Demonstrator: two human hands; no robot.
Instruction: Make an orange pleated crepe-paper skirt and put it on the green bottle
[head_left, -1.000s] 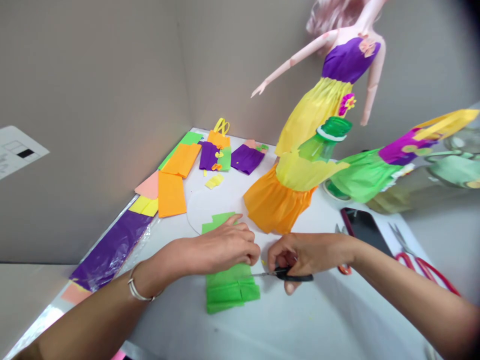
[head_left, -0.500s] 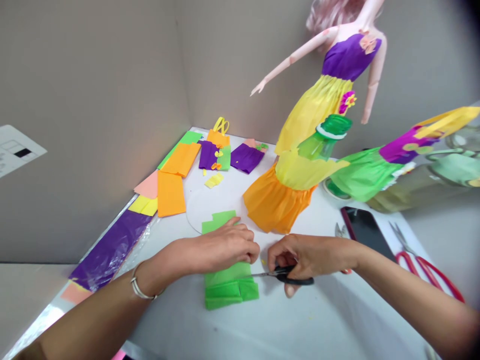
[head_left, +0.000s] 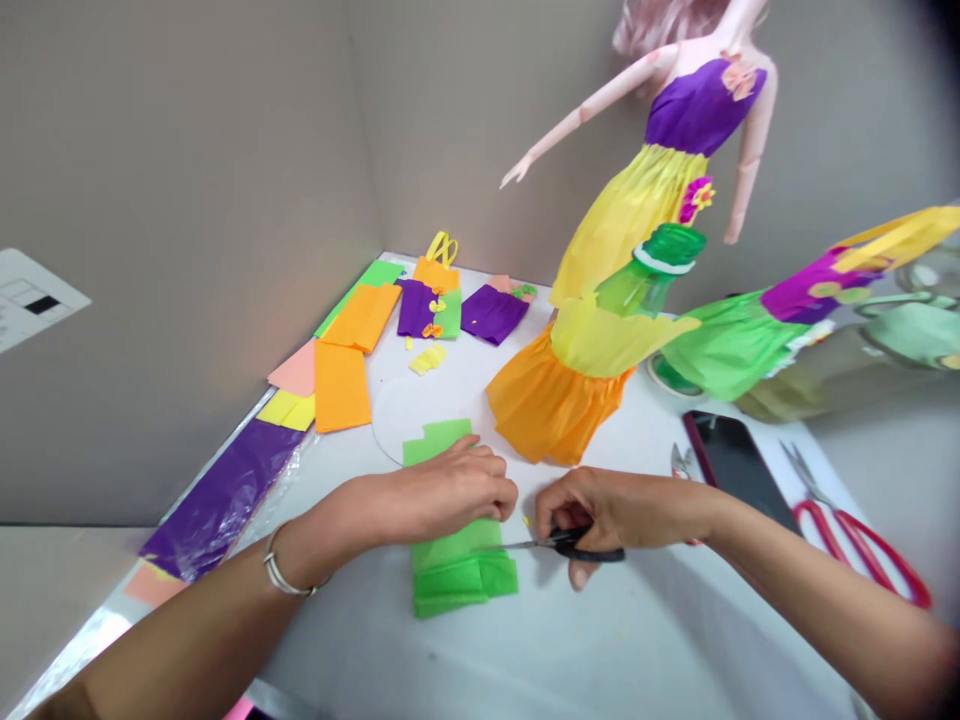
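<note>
Left hand (head_left: 450, 485): fingers together, pressed flat on green crepe paper (head_left: 457, 575) at 6 o'clock. Right hand (head_left: 607, 510): fingers clamped on black-handled scissors (head_left: 577, 548), blades over the paper, reaching further than in the earlier view. Cutting in hand; calls for a steady hold. Far, 1 o'clock: paper-dressed doll (head_left: 675, 170).

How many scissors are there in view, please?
3. A black-handled pair is in the right hand. A red-handled pair lies right of the phone. A third pair's metal tips show left of the phone, the rest hidden by the right forearm.
</note>
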